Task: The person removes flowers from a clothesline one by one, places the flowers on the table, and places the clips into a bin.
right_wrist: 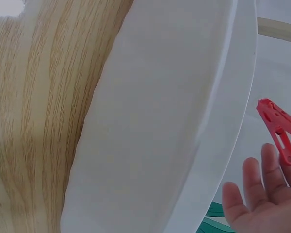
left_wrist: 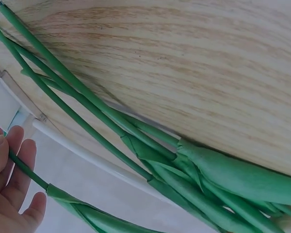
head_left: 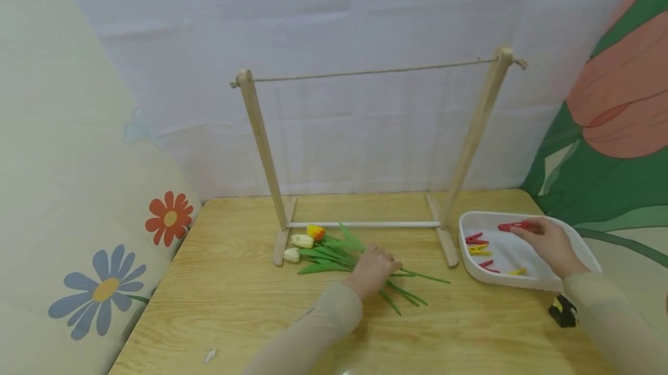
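My left hand [head_left: 371,269] pinches the green stem [left_wrist: 26,170] of one artificial tulip between thumb and fingers. Beside it several other tulips [left_wrist: 223,179] lie bunched on the table, their green stems crossing. In the head view the blooms point left: a red-and-yellow one [head_left: 315,232] and pale cream ones [head_left: 302,240]. Over the white tray [head_left: 528,283] my right hand [head_left: 552,244] holds a red clothespin [right_wrist: 279,128] by its handle end, above the tray floor. More red clothespins [head_left: 476,239] and yellow clothespins [head_left: 479,250] lie in the tray's left part.
Behind the flowers stands a wooden frame [head_left: 261,137] with a twine line [head_left: 365,72] strung between its posts and a white bar [head_left: 365,225] low down. A small black-and-yellow object [head_left: 563,311] sits near the tray's front. A white scrap [head_left: 210,356] lies on the wooden table [head_left: 219,282].
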Motion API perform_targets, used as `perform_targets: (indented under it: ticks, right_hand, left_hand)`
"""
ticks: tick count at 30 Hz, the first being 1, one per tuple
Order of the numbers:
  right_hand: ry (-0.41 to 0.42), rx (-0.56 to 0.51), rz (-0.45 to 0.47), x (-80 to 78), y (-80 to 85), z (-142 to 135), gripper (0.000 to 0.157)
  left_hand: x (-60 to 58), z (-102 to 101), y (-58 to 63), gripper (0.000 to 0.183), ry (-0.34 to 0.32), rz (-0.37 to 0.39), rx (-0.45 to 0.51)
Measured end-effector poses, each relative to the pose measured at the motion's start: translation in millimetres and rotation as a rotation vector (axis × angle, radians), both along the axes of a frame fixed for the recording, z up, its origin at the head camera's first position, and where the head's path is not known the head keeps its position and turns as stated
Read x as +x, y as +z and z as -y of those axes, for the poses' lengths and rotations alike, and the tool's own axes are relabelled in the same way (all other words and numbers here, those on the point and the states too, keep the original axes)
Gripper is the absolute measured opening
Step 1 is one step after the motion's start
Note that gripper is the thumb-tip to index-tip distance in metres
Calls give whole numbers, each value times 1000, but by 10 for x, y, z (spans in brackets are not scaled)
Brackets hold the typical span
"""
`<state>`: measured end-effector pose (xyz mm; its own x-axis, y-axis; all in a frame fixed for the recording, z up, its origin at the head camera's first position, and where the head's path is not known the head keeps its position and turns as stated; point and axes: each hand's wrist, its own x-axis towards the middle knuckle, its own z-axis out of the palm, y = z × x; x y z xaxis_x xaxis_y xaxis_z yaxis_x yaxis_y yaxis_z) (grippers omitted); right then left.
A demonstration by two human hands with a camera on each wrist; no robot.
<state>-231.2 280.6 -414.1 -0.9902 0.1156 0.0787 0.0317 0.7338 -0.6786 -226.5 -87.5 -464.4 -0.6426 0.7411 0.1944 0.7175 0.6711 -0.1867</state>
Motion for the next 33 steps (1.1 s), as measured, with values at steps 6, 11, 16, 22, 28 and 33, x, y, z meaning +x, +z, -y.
perform_targets:
  ticks: [6,11,16,22,28,33]
  right_hand:
    - [24,10,45,-28,33,-2,55]
    - [32,13,94,-61,34,-19,59]
    - [37,-6,127,-66,25,-39,64]
    - [47,-15,160,-98,6,-79,67]
    - [65,-20,200,-146,12,-112,63]
    - [69,-13,241,-192,-18,-147,56]
  left_hand:
    - [-10,-13,-39,32,18,6,3]
    - [-6,-35,-67,27,35,7,-7]
    - [0,-37,-79,22,49,47,-24]
    - [21,-29,-74,23,83,120,-73]
    - [18,-17,-113,21,100,121,-76]
    - [-3,1,-169,18,116,123,-79]
